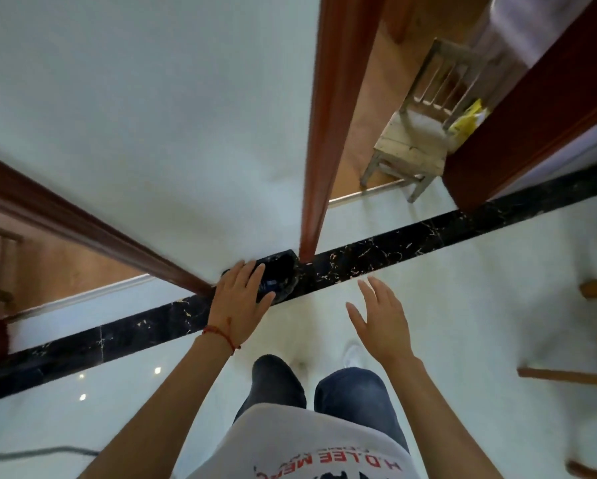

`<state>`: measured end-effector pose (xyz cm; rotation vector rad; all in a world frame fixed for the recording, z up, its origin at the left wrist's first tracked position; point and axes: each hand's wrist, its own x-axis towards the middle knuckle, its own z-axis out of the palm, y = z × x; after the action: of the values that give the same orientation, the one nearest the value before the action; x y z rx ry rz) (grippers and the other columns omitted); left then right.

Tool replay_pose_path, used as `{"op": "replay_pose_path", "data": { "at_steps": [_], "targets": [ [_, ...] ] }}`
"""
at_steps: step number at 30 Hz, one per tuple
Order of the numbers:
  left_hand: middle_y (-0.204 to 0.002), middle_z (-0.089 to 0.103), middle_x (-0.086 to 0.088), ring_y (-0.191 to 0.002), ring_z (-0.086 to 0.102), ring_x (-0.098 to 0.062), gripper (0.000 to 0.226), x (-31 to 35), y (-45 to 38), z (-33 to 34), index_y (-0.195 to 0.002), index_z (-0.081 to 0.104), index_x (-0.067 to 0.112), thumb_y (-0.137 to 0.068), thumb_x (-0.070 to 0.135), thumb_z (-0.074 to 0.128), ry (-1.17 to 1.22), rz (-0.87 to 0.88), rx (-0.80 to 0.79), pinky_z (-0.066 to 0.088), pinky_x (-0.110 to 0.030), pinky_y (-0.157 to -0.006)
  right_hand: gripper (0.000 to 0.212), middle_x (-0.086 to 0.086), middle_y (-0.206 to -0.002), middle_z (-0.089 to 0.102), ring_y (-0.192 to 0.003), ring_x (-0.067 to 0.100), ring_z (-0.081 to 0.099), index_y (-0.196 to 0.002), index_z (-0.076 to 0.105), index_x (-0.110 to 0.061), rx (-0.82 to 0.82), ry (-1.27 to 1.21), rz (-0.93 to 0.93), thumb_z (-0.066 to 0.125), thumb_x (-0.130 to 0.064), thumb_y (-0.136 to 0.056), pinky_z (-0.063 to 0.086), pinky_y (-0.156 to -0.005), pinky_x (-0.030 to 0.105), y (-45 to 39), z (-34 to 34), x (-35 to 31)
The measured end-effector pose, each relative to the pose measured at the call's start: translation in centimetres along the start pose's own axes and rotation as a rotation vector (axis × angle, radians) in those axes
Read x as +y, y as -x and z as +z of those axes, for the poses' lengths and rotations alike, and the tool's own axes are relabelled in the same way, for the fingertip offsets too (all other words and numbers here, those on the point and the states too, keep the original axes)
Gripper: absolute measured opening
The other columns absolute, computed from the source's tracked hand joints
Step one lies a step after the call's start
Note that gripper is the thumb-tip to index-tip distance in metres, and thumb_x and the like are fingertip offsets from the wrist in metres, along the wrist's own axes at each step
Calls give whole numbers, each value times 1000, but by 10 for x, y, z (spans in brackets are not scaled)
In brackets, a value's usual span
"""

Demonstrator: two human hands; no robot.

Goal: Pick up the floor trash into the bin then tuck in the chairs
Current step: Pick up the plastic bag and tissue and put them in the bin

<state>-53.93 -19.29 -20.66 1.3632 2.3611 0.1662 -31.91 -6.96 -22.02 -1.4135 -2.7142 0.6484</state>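
Head view: left hand (239,299) spread over the black-lined bin (279,276) standing against the wall; right hand (381,314) open, empty. Liner looks thin, slack and light; likely best gripped at its rim. Wooden chair (416,133) sits in the doorway beyond.

The floor (463,305) is glossy pale tile crossed by a polished black marble strip (411,242). At one o'clock stands a rough, worn wooden chair (414,140); the door frames (321,133) are smooth varnished wood.
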Motion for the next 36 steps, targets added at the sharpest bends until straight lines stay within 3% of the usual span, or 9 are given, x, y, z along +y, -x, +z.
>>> {"op": "replay_pose_path", "data": {
  "at_steps": [7, 11, 17, 20, 23, 30, 36],
  "targets": [
    [-131, 53, -20, -125, 45, -38, 70, 54, -10, 3, -126, 50, 2, -86, 52, 23, -58, 256, -68, 37, -50, -103, 53, 18, -133, 51, -122, 35, 49, -126, 52, -6, 98, -62, 251, 44, -40, -86, 39, -99, 45, 55, -15, 31],
    [-133, 51, -19, -127, 43, -36, 86, 99, -14, 10, -127, 49, 4, -87, 62, 0, -101, 405, -115, 35, -48, -104, 54, 17, -136, 49, -125, 34, 47, -128, 50, -6, 161, -83, 388, 42, -40, -87, 37, -101, 44, 91, -28, 62],
    [-120, 61, -20, -114, 55, -38, 76, 186, -4, 30, -118, 57, 2, -93, 55, 9, -192, 608, -179, 46, -51, -91, 52, 14, -141, 44, -131, 30, 39, -132, 45, -7, 237, -101, 595, 43, -40, -92, 32, -106, 41, 166, -46, 115],
    [-132, 53, -18, -126, 44, -36, 73, 232, 11, 46, -126, 51, 4, -87, 56, 18, -198, 721, -183, 37, -49, -101, 60, 15, -135, 50, -125, 31, 47, -127, 50, -7, 292, -117, 714, 31, -49, -90, 39, -100, 41, 209, -52, 140],
    [-143, 41, -14, -136, 30, -30, 79, 277, 29, 63, -135, 40, 8, -80, 57, 13, -215, 818, -161, 26, -43, -110, 64, 15, -131, 54, -120, 31, 51, -124, 53, -6, 325, -128, 805, 25, -51, -88, 43, -96, 41, 252, -54, 162],
    [-152, 24, -6, -142, 14, -23, 82, 365, 70, 111, -142, 24, 15, -77, 60, 3, -311, 1075, -235, 11, -35, -114, 51, 10, -146, 36, -136, 25, 31, -135, 40, -9, 422, -213, 1061, 44, -38, -93, 27, -109, 36, 348, -53, 193],
    [-152, 25, -7, -142, 14, -24, 84, 425, 113, 134, -142, 26, 13, -76, 60, 2, -353, 1327, -314, 12, -35, -114, 50, 13, -145, 38, -134, 29, 33, -134, 42, -6, 552, -300, 1324, 48, -34, -92, 29, -107, 40, 409, -44, 185]
  ]
}}
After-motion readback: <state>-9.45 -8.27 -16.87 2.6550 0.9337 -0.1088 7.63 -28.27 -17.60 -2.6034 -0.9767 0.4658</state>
